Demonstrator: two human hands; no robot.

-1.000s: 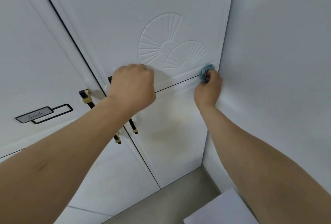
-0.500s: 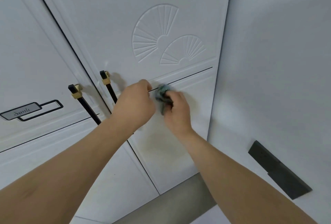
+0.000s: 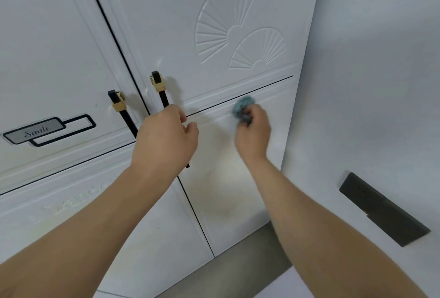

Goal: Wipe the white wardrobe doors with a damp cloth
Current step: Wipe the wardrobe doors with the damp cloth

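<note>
Cloth (image 3: 242, 107) bunched in my right hand (image 3: 253, 134) fingers scrubs the door (image 3: 238, 178) groove; left hand (image 3: 165, 138) fingers curl round the handle (image 3: 160, 90), steadying it.

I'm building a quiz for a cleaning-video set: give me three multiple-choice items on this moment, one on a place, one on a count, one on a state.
1. Where is the cloth?
A. on the floor
B. on the right door, just below its horizontal groove
C. draped over a handle

2. How many embossed fans are on the right door?
A. two
B. four
C. none

3. What is the right hand doing?
A. hanging open
B. resting flat on the wall
C. gripping the bunched cloth against the door

Answers: 1 B, the blue-green wad sits under the dark line; 2 A, one large and one smaller fan; 3 C, fingers curl round the cloth.
</note>
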